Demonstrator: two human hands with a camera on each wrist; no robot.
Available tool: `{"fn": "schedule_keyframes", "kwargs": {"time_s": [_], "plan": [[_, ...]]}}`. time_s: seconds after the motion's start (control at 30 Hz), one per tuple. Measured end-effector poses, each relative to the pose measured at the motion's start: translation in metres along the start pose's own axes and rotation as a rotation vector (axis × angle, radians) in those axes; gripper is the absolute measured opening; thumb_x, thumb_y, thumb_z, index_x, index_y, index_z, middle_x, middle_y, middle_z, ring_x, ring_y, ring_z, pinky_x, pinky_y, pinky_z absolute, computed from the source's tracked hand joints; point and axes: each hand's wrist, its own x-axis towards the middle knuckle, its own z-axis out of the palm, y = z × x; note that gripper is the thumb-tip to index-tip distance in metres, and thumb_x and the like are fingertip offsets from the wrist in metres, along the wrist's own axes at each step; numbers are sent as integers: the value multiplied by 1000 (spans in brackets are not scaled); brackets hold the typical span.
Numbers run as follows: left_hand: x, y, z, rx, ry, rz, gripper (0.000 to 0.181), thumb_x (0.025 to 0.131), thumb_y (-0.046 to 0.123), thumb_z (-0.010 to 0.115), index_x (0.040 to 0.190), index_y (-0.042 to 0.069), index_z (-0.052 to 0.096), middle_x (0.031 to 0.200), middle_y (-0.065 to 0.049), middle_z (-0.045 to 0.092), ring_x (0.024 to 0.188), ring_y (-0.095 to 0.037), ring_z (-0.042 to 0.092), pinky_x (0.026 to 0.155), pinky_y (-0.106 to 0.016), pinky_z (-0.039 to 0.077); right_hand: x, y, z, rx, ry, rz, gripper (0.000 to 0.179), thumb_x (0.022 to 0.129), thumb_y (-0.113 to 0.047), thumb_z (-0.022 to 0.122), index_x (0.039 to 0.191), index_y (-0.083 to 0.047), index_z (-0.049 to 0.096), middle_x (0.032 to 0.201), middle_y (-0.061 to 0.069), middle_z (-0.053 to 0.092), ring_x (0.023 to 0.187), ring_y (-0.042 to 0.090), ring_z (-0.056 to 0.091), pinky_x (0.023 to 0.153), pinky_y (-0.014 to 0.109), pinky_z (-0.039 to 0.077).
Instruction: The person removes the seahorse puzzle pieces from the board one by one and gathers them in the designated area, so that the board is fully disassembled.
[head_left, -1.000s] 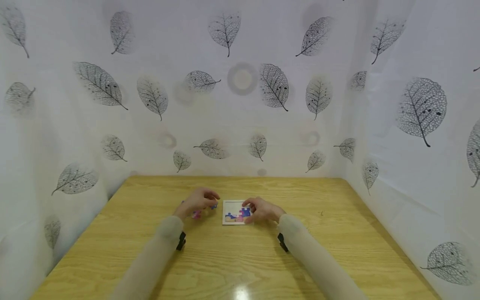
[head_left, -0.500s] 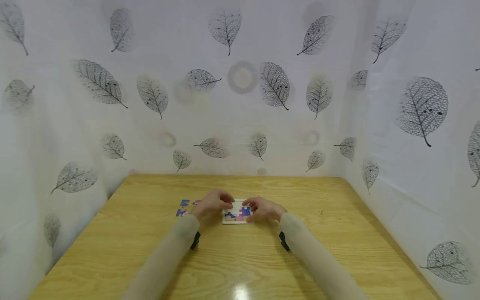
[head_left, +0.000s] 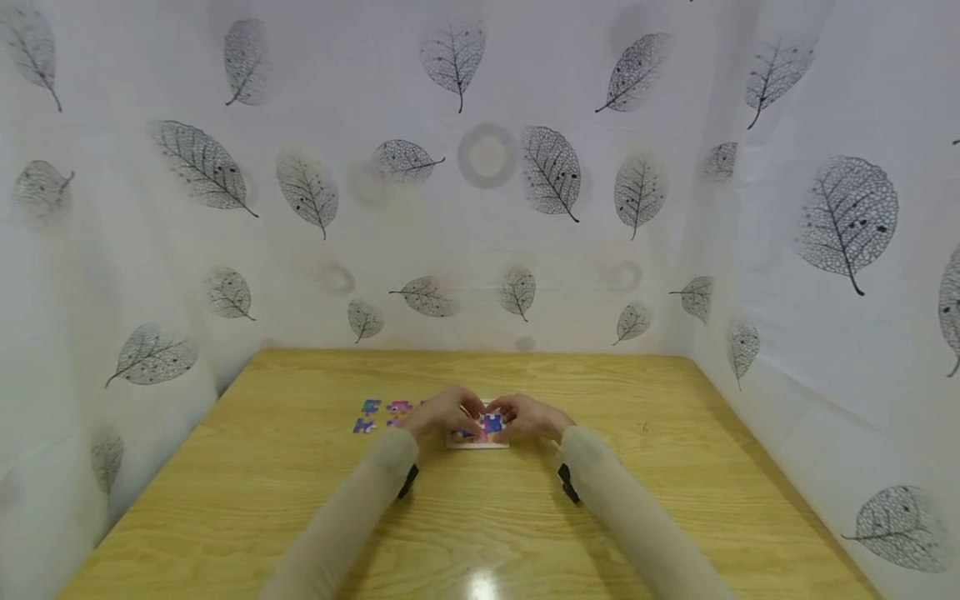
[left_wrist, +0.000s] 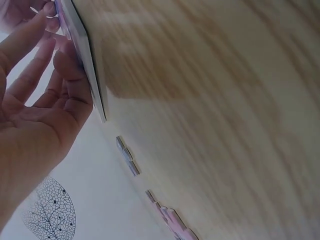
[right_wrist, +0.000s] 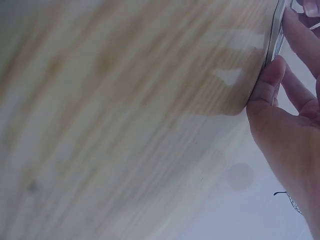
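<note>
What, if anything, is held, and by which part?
The right hand touches the puzzle frame at its right end; whether it grips, or the left hand holds anything, cannot be told.

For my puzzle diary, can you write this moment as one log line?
left grip: over puzzle tray, hold unclear | right grip: holding tray's right side | loose pieces: on table, left of tray

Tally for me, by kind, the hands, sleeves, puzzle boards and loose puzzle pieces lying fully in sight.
Hands: 2
Sleeves: 2
Board: 1
Loose pieces fully in sight: 3
Total: 8

At least one more piece is partly hidden, so uncounted.
</note>
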Motion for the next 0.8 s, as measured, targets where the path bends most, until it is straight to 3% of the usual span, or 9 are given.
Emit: {"fn": "schedule_keyframes", "kwargs": {"time_s": [0.3, 0.6, 0.8], "plan": [[9, 3, 7, 99, -20, -8, 45, 75, 9, 83, 116, 1, 66, 112, -12, 67, 105, -26, 61, 95, -42, 51, 0, 1, 0, -20, 4, -6, 55, 83, -8, 77, 133, -10, 57, 109, 7, 57, 97, 18, 50, 87, 33, 46], [10, 8, 11, 64, 8, -61, 47, 74, 6, 83, 118, 1, 65, 115, -11, 65, 107, -26, 59, 99, -43, 48, 0, 3, -1, -39, 15, -6, 55, 82, -9, 78, 132, -8, 57, 111, 7, 58, 100, 18, 52, 91, 36, 47], [11, 8, 13, 7, 4, -85, 49, 73, 0, 81, 119, -1, 64, 118, -12, 65, 104, -24, 60, 94, -38, 52, 0, 3, 0, -4, 10, 1, 56, 81, -7, 78, 132, -6, 56, 110, 8, 58, 100, 19, 53, 92, 36, 48]]}}
